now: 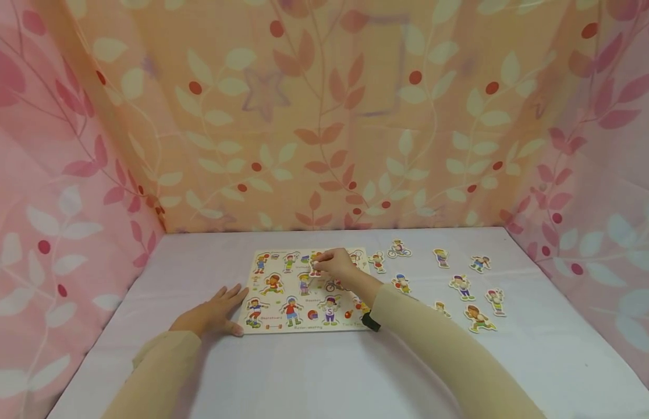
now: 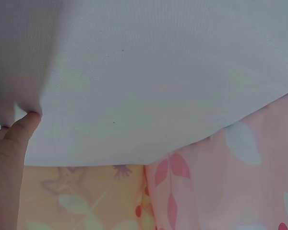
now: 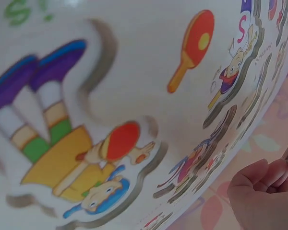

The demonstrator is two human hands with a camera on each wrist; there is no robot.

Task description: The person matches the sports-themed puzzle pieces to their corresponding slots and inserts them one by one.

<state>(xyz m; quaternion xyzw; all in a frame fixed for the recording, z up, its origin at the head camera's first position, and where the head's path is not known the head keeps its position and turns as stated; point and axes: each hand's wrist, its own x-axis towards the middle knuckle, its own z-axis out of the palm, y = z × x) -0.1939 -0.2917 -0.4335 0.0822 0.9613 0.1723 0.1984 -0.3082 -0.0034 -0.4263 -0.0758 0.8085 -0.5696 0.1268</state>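
Note:
A wooden picture puzzle board [image 1: 295, 302] with sports figures lies on the white table. My right hand [image 1: 341, 269] is over its upper middle, fingers curled and thumb and fingertips pinching a small puzzle piece [image 1: 316, 266], which the fingers partly cover. In the right wrist view, the curled fingers of that right hand [image 3: 264, 187] show at the lower right, beyond the board's cut-out figures. My left hand [image 1: 219, 311] lies with fingers spread along the board's left edge, thumb near the lower left corner. The left wrist view catches fingers of the left hand [image 2: 19, 132] resting on the cloth.
Several loose puzzle pieces lie right of the board, among them a cyclist [image 1: 399, 248], a runner [image 1: 479, 319] and a figure in purple [image 1: 461, 287]. My right forearm [image 1: 439, 343] passes over the table near them. Floral curtains [image 1: 324, 116] enclose the table's back and sides.

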